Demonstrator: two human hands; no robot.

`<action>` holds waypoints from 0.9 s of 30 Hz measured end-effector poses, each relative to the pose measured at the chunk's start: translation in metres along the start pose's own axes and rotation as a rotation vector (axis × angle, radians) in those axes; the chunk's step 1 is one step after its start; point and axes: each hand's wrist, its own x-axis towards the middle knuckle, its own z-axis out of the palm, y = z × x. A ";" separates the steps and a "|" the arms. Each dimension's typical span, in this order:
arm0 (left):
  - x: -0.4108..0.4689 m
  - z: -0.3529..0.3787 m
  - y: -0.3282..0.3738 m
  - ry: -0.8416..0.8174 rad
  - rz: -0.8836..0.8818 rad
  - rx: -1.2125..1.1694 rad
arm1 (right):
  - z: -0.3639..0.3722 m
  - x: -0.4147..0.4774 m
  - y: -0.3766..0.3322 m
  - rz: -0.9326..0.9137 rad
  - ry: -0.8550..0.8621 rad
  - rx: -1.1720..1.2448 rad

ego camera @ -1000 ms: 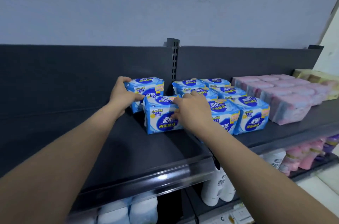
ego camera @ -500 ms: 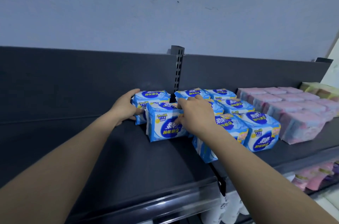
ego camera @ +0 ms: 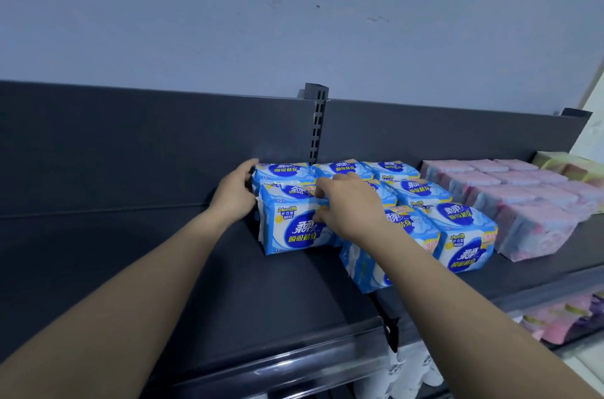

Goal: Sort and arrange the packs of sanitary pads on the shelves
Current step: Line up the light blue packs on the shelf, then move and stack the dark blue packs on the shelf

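Observation:
Several blue and white packs of sanitary pads stand in rows on the dark top shelf (ego camera: pixel 137 268). My left hand (ego camera: pixel 233 192) grips the left side of the rear pack (ego camera: pixel 282 171) by the back panel. My right hand (ego camera: pixel 349 205) rests on top of the front left pack (ego camera: pixel 291 228), fingers curled over its upper edge. Another blue pack (ego camera: pixel 464 235) stands at the front right of the group. One blue pack (ego camera: pixel 362 268) lies partly hidden under my right forearm.
Pink packs (ego camera: pixel 536 212) fill the shelf to the right, with yellow-green ones (ego camera: pixel 568 166) at the far right. A slotted upright post (ego camera: pixel 315 124) divides the back panel. White packs (ego camera: pixel 411 369) and pink ones (ego camera: pixel 562 320) sit on the lower shelf.
Both hands have pushed the two left blue packs back toward the rear panel and closer to the other rows. The camera has tilted upward, so less of the lower shelf shows.

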 end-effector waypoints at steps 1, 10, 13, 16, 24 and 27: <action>-0.002 -0.001 0.000 -0.016 -0.021 -0.016 | 0.000 0.000 -0.001 0.002 0.007 -0.007; -0.026 -0.013 -0.004 -0.246 -0.091 0.079 | 0.001 -0.007 -0.002 -0.012 0.012 -0.079; -0.048 -0.023 0.009 -0.212 -0.113 0.312 | 0.000 -0.012 -0.009 -0.078 0.050 -0.103; -0.073 -0.038 0.019 -0.161 -0.149 0.517 | 0.000 -0.019 -0.024 -0.191 0.091 -0.058; -0.179 -0.098 0.034 0.038 -0.290 0.879 | 0.002 -0.053 -0.069 -0.503 0.019 0.067; -0.233 -0.125 0.039 0.130 -0.368 0.967 | 0.000 -0.072 -0.091 -0.603 -0.042 0.111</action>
